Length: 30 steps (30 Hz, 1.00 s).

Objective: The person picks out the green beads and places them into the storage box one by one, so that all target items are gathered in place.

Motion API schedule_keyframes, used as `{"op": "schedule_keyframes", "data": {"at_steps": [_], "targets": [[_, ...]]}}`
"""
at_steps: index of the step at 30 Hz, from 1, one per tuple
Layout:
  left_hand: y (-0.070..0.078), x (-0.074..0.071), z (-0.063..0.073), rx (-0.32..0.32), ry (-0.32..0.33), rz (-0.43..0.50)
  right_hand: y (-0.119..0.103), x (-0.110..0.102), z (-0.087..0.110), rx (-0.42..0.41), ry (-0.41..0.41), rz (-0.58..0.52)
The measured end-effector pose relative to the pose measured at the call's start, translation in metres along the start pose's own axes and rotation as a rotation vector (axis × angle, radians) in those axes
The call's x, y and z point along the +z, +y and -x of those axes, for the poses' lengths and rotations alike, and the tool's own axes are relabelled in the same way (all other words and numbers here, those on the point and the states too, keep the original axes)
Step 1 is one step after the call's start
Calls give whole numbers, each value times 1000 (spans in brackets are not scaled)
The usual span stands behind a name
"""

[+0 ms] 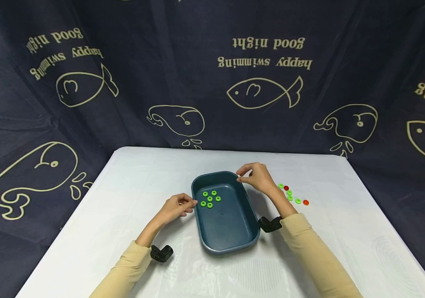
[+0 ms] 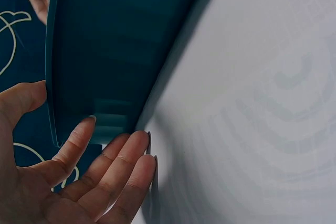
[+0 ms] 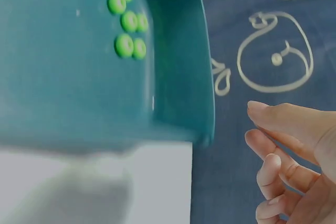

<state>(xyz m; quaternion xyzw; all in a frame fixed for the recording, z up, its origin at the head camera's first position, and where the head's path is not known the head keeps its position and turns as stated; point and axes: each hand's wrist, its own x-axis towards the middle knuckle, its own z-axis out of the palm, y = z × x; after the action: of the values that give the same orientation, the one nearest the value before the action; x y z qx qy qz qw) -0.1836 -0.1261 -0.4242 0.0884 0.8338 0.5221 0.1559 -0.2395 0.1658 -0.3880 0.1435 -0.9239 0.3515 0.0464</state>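
Note:
A dark blue-green plastic tray [image 1: 227,225] stands on the white table, with several small green rings [image 1: 210,199] grouped at its far left. My left hand [image 1: 176,207] is at the tray's left side. In the left wrist view, its thumb touches the rim of the tray [image 2: 121,30] and the loosely extended fingers [image 2: 79,137] lie by the outer wall. Near the far right corner is my right hand [image 1: 258,179], thumb and forefinger close together. The right wrist view shows a small gap between those fingertips, nothing held, and the hand [image 3: 294,166] apart from the tray.
Right of the tray, several loose rings lie on the white table [image 1: 346,248]: green ones [image 1: 289,198], a dark red one [image 1: 286,188] and an orange-red one [image 1: 306,202]. A dark blue cloth [image 1: 182,49] with fish and whale drawings hangs behind the table.

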Motion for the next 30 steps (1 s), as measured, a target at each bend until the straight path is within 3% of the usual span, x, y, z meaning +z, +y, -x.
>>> {"op": "schedule_keyframes", "data": {"at_steps": [6,13,15,22,30], "targets": [[-25,1,-15,-8,21,-2,26,-14,7,43,54,-17],[-29,1,-17,-6,16,-2,56,-24,14,78,95,-17],[-29,0,-17,4,13,2,64,-26,16,103,106,-18],[4,-2,4,13,-13,6,95,-31,26,192,140,9],[6,-1,5,6,-7,9,116,-28,33,280,137,2]]}}
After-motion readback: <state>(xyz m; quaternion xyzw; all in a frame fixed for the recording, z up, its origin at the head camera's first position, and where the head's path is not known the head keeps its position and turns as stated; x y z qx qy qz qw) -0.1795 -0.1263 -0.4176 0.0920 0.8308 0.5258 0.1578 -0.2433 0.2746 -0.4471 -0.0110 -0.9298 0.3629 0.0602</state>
